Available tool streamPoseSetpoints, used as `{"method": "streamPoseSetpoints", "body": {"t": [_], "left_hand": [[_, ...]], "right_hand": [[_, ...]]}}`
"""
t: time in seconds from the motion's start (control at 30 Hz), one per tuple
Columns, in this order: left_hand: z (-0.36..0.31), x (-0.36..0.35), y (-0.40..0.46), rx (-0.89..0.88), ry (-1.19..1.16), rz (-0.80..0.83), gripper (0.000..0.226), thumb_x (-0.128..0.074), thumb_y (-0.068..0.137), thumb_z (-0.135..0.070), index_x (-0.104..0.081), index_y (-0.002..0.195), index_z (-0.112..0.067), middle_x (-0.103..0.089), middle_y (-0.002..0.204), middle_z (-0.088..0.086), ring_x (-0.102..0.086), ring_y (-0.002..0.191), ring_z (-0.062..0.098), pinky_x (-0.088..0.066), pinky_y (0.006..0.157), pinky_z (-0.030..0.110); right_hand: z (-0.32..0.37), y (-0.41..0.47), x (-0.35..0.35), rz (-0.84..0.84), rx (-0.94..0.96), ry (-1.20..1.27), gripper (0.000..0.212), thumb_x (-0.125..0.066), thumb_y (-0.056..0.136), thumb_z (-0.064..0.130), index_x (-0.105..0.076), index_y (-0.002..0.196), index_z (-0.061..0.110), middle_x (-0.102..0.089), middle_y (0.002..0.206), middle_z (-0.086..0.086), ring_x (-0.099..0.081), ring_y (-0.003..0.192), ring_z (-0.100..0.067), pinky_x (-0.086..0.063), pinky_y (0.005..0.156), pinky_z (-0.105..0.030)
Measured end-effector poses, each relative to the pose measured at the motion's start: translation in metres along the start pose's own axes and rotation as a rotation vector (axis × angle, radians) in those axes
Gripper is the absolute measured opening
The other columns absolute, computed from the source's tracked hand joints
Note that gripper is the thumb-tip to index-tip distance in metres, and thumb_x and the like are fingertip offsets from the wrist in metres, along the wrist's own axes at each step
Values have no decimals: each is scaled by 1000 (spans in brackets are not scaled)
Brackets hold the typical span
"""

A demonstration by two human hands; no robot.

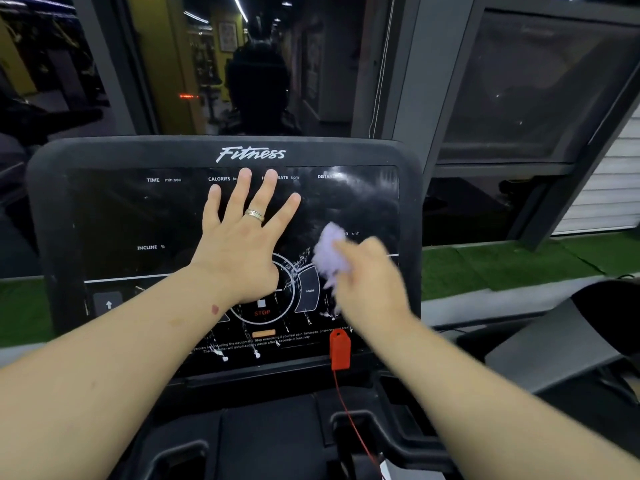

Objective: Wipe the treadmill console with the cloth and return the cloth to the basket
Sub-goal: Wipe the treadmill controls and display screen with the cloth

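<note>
On the treadmill console (pixel 114 216), right of centre: cloth (pixel 330 252), pale lilac, bunched, pressed to the dark panel beside the round stop dial (pixel 262 311). Gripped in the right hand (pixel 367 282), fingers curled round it; hand and cloth both blurred. Left hand (pixel 242 237): flat on the panel, fingers spread and straight, ring (pixel 254 215) on one finger, grasping nothing. White drips and streaks (pixel 304 261) around the dial and along the near edge; smeared sheen at the far right corner. Red safety clip (pixel 340 349) with cord at the near edge. Basket: not in view. Step in hand, by judgement: wiping, partway. Next move likely calls for: passes over the wet streaks near the dial and the left half under the braced hand, then carrying the cloth off to the basket.
</note>
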State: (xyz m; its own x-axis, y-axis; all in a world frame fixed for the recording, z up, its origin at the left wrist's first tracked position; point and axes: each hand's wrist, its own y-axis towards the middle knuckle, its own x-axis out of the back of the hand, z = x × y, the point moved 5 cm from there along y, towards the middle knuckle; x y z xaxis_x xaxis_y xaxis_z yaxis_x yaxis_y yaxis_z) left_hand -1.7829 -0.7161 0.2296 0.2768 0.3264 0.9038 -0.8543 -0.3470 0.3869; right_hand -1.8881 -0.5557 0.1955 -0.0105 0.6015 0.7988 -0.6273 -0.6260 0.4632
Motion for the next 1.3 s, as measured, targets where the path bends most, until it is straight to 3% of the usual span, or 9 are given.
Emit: {"method": "streamPoseSetpoints", "body": {"t": [0.13, 0.23, 0.3, 0.4, 0.57, 0.73, 0.87, 1.0, 1.3], "left_hand": [[0, 3, -2, -10, 0, 0, 106, -55, 79, -31, 13, 159, -41, 31, 166, 2, 31, 151, 34, 11, 121, 63], [2, 6, -2, -11, -14, 20, 108, -56, 78, -29, 15, 158, -43, 32, 166, 1, 32, 151, 32, 11, 122, 61], [3, 7, -2, -14, -14, 33, 108, -57, 79, -28, 16, 158, -44, 33, 165, 0, 33, 151, 31, 10, 122, 61], [5, 7, -1, -15, -11, 44, 107, -56, 79, -28, 15, 158, -43, 33, 165, -1, 31, 151, 31, 9, 122, 61], [5, 14, -3, -21, -32, 53, 102, -54, 82, -22, 9, 159, -44, 27, 168, -2, 26, 153, 29, 6, 124, 59], [1, 26, -13, -39, -214, -52, 83, -56, 83, -18, -28, 159, -36, -11, 171, -1, -2, 156, 27, -13, 122, 49], [-7, 21, -19, 3, -629, -32, 59, -55, 90, -13, -52, 148, -24, -45, 147, -5, -47, 129, 19, -41, 108, 35], [-7, 21, -17, 104, -974, 139, 39, -52, 92, -11, -70, 114, -37, -69, 109, -14, -66, 93, 0, -50, 74, 13], [24, 23, -13, 209, -891, 1, 36, -51, 88, -5, -71, 86, -34, -69, 98, -8, -66, 82, 8, -52, 64, 18]], "right_hand": [[21, -22, -23, 328, 130, 79, 29, -51, 83, 11, -69, 98, 29, -46, 89, 0, -57, 73, -24, -56, 67, -43], [-13, 34, 22, -12, -111, 310, 44, -43, 78, 11, -70, 104, 34, -57, 91, -6, -67, 59, -24, -59, 56, -42], [-17, 44, 33, -158, -112, 177, 45, -46, 81, 6, -68, 113, 28, -53, 97, -4, -65, 66, -26, -58, 65, -43], [19, 10, -4, -2, 138, -144, 38, -56, 80, 6, -61, 113, 22, -46, 95, -4, -52, 75, -28, -52, 65, -41], [22, -17, -27, 317, 279, -116, 39, -56, 90, 9, -67, 122, 28, -44, 100, -1, -51, 91, -26, -50, 77, -38], [22, -27, -12, 70, 286, -18, 53, -58, 88, 5, -61, 130, 37, -51, 111, 5, -48, 96, -23, -52, 71, -34], [30, -26, -7, -93, 282, 31, 66, -66, 83, 2, -53, 137, 37, -53, 129, 4, -49, 101, -24, -55, 66, -37], [40, -25, -12, -94, 305, 47, 68, -62, 87, 5, -46, 146, 35, -47, 141, 7, -47, 104, -22, -54, 76, -37], [46, -35, -7, -151, 460, 118, 51, -61, 89, 8, -60, 138, 21, -44, 152, -4, -59, 115, -25, -53, 90, -35]]}}
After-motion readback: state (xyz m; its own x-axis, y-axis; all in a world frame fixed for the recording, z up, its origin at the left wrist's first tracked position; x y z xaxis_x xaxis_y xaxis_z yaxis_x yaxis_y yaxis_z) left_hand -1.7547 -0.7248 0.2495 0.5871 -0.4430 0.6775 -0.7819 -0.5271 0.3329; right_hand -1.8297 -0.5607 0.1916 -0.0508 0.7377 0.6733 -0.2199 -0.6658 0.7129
